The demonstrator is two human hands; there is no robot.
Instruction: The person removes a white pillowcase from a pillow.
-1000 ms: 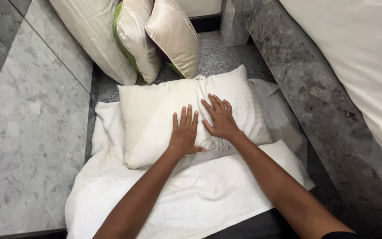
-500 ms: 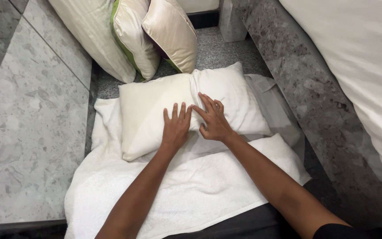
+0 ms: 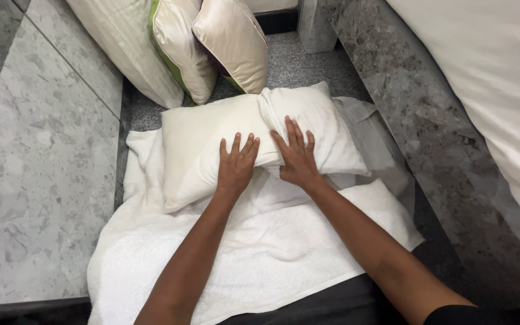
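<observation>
A white pillow (image 3: 194, 138) lies across a white towel (image 3: 260, 253) spread on the floor. My left hand (image 3: 236, 165) presses flat on the pillow's near edge, fingers apart. Beside it, almost touching, my right hand (image 3: 296, 156) also presses flat on the pillow, and the pillow is creased between and above the two hands. Neither hand grips anything.
Several cushions (image 3: 212, 42), cream and green-edged, lean at the back. A grey speckled wall (image 3: 37, 150) stands left. A grey stone ledge (image 3: 416, 90) and white bedding (image 3: 489, 72) run along the right. A thin grey cloth (image 3: 374, 129) lies under the pillow's right end.
Both hands slid toward me, from the pillow's middle to its near edge, and the pillow has bunched into a crease at its middle.
</observation>
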